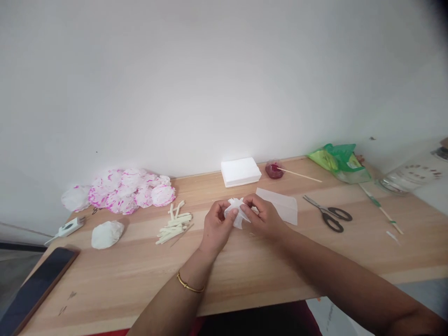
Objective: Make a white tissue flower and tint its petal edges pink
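Both hands meet over the middle of the table around a piece of thin white tissue paper [236, 215], bunched and partly spread like a small flower. My left hand [217, 225] pinches its left side between thumb and fingers. On the right side, my right hand [263, 215] grips the tissue with thumb and forefinger. Its other fingers curl underneath and are partly hidden. Flat on the wood, just behind my right hand, lies a white tissue sheet [285, 207]. Farther back is a stack of white tissue sheets [241, 171].
Scissors [329, 213] lie to the right, near a stick with green tape [380, 206]. Behind are a dark red bowl [274, 170], a green plastic bag [341, 161] and a clear jar [402, 179]. Leftward are pale strips [174, 226], pink-edged tissue flowers [121, 189], a white tissue ball [107, 234] and a phone [37, 289].
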The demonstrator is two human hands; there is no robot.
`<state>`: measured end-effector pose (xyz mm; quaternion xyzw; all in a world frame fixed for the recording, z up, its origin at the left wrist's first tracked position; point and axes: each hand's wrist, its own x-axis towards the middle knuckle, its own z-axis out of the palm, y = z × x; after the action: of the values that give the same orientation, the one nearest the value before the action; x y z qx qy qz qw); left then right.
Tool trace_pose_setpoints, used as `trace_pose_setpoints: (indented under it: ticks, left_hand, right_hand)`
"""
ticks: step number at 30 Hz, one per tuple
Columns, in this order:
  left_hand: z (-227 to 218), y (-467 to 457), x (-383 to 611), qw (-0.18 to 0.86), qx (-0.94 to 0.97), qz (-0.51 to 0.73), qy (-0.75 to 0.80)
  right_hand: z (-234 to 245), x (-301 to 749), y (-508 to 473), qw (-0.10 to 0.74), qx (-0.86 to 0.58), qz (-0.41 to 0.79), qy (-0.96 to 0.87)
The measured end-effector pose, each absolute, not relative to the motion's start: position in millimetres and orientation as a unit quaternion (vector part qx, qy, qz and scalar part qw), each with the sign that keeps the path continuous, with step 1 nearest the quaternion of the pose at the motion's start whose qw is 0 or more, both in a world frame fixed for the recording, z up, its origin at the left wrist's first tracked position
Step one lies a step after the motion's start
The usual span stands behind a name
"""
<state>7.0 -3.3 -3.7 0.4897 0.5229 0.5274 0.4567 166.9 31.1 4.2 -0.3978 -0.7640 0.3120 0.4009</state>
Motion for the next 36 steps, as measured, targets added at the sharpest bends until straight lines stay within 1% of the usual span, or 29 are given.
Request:
trace_pose_setpoints:
  ticks: [4, 9, 14, 17, 20, 24, 27, 32, 36]
  left_hand:
    - [-3, -5, 7, 0.439, 0.481, 0.517, 0.555]
    - [-4, -4, 7, 0.466, 0.425, 0.551, 0.546]
    - [2, -9, 8, 0.363, 0.504, 0.543, 0.565]
    - [6, -12, 10, 0.341, 0.538, 0.534, 0.556]
    - [5, -11, 10, 0.368, 0.526, 0.539, 0.546]
    - [2, -6, 10, 0.462, 0.449, 0.558, 0.523]
    - [1, -4, 11, 0.510, 0.434, 0.553, 0.495]
    - [0, -5, 12, 0.520, 0.447, 0.526, 0.504]
    - [0, -3, 10, 0.526, 0.422, 0.538, 0.506]
  right_hand:
    - [2, 167, 30, 0.389, -0.359, 0.285, -0.799]
    - [5, 166, 30, 0.400, -0.406, 0.317, -0.758]
    - [5, 166, 31, 0.380, -0.399, 0.350, -0.758]
    - [5, 166, 30, 0.385, -0.408, 0.348, -0.751]
    - [5, 166, 31, 0.400, -0.435, 0.369, -0.717]
    - [4, 165, 34, 0.400, -0.439, 0.418, -0.687]
    - [3, 165, 35, 0.404, -0.440, 0.427, -0.679]
    - [3, 167, 35, 0.415, -0.434, 0.432, -0.673]
    - [3, 168, 34, 0.405, -0.400, 0.473, -0.673]
